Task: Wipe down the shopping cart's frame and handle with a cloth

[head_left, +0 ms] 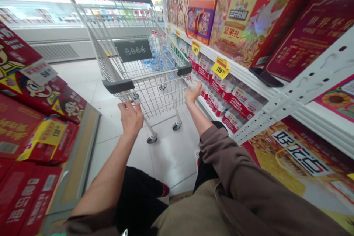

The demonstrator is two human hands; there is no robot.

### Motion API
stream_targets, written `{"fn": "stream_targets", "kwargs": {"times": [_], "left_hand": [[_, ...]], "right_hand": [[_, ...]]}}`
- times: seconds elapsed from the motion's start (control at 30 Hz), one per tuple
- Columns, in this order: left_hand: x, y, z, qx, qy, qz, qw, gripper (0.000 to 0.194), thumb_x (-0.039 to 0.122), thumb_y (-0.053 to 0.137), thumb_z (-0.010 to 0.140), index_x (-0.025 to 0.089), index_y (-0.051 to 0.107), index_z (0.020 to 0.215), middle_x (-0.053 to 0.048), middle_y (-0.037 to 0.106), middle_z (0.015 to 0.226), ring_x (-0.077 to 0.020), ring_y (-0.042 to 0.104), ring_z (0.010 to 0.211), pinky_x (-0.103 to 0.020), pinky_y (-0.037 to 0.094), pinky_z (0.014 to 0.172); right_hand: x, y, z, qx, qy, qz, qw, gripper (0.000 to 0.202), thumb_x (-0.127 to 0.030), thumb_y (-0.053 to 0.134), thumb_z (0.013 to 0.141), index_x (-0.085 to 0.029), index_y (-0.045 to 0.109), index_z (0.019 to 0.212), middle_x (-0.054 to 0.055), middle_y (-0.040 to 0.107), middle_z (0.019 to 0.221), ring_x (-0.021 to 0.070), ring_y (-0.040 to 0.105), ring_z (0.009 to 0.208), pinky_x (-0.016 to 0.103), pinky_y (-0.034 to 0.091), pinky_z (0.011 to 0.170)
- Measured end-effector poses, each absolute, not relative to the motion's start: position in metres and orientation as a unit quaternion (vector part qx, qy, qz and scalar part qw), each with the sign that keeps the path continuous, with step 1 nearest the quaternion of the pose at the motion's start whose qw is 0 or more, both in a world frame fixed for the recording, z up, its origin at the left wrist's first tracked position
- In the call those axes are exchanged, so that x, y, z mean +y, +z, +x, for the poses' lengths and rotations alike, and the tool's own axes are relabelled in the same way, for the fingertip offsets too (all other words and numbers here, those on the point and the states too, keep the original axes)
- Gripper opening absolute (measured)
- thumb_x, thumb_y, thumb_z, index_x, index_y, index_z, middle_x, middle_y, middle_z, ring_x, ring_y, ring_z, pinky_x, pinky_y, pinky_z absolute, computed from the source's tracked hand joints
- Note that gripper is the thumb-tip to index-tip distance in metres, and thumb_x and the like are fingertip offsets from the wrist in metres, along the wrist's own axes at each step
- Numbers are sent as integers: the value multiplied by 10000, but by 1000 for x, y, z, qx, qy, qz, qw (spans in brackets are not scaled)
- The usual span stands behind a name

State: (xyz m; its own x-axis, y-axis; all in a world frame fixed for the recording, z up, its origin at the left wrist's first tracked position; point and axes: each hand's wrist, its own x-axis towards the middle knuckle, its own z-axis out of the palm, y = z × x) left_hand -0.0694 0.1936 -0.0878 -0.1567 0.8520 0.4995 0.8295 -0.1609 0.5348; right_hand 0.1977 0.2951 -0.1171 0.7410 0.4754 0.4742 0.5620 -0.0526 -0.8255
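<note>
A metal shopping cart (143,88) stands in front of me on the tiled floor, with dark end pieces on its near bar. Just below the left end piece, my left hand (131,117) hangs in the air with loosely bent fingers apart and nothing visible in it. Near the cart's right side, beside the shelf, is my right hand (194,90), closed around something small and whitish that I cannot make out. Packs of bottled water (157,59) with red and blue colours show through and behind the cart's wires.
Red milk cartons (41,88) are stacked on the left. The right shelf (238,68) holds gift boxes (235,25), with red-labelled bottle packs (242,99) underneath. A perforated white post (298,84) stands at the right. Lit refrigerated shelves (55,16) run across the back.
</note>
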Motion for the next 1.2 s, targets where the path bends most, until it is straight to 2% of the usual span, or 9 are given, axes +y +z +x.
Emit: {"fn": "stream_targets", "kwargs": {"times": [0.13,0.3,0.53,0.63,0.73,0.9,1.0,1.1,1.2], "left_hand": [[183,-81,-37,640,425,639,-36,493,380,408,1020,124,554,1415,-242,443,1419,-376,423,1390,-561,332,1215],[183,-74,-37,639,422,642,-35,482,360,399,1030,199,556,1456,-191,458,1428,-350,454,1369,-519,386,1187],[188,-54,-67,638,493,589,-61,534,317,458,990,141,450,1493,-245,349,1461,-382,342,1443,-605,271,1241],[195,-48,-66,627,506,588,-67,545,292,452,991,141,406,1513,-251,336,1471,-352,372,1432,-556,324,1230],[199,-42,-70,640,488,589,-79,520,335,435,1016,181,455,1512,-228,339,1480,-332,439,1395,-502,390,1192],[205,-25,-102,623,470,612,-130,455,397,463,1019,204,603,1406,-191,377,1516,-322,420,1436,-477,421,1157],[217,-17,-116,588,466,651,-116,381,393,445,1023,158,639,1252,-186,428,1557,-318,363,1519,-497,314,1260],[229,-15,-115,551,461,693,-61,262,322,415,1017,160,573,1149,-178,525,1516,-304,252,1603,-504,245,1309],[233,-14,-111,551,468,689,-50,195,282,427,995,170,519,1125,-190,584,1422,-295,294,1587,-486,284,1293]], "right_hand": [[279,-118,129,-400,-66,-704,583,531,-69,424,831,-155,569,1335,229,545,1300,343,475,1309,590,444,1065],[247,-127,98,-589,-56,-627,508,493,-51,461,859,-237,674,1263,161,516,1377,273,482,1341,458,427,1146],[275,-93,152,-379,-73,-709,590,566,-52,393,833,-166,602,1346,231,498,1348,369,450,1362,663,422,1094],[260,-93,119,-475,-48,-679,557,556,-59,398,876,-180,611,1375,243,439,1465,364,414,1414,639,400,1142],[242,-92,98,-633,-57,-586,502,508,-79,422,930,-291,682,1312,148,495,1477,302,454,1388,553,409,1181],[261,-46,162,-556,-111,-647,510,539,-56,374,947,-268,668,1346,132,437,1539,337,352,1442,633,358,1179],[277,-21,189,-487,-128,-680,532,561,-20,362,909,-222,662,1339,152,456,1521,360,372,1380,675,424,1082],[266,-20,160,-523,-118,-684,495,567,-13,376,914,-245,649,1353,143,471,1531,354,385,1345,625,481,1013],[243,-29,115,-648,-124,-622,422,563,-33,442,945,-317,619,1398,83,472,1574,321,392,1340,510,508,983]]}}
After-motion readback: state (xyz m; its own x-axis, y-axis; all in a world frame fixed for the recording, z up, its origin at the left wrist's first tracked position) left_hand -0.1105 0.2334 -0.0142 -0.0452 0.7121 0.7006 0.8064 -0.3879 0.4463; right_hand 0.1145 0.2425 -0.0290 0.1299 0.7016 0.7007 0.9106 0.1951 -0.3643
